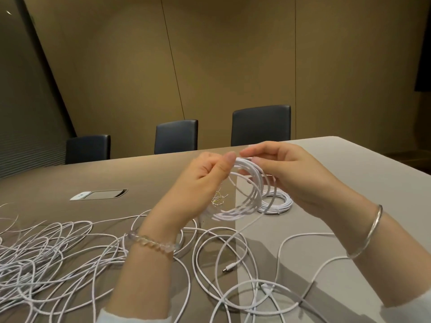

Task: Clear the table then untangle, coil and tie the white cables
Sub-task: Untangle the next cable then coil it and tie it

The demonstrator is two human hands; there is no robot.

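White cable coil (242,194) between left hand (198,183) and right hand (289,173)

**White cables on a two-tone table**

The loose cables (70,248) and both coils (245,194) are white. The table (116,173) is brown at left, pale grey at right. The chairs (261,124) are dark grey-blue; the wall (233,66) is tan. A silver bangle (366,231) circles the right wrist.

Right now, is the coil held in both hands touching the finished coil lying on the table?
Cannot tell. In the head view the held coil overlaps the finished coil on the table; no gap or contact shows.
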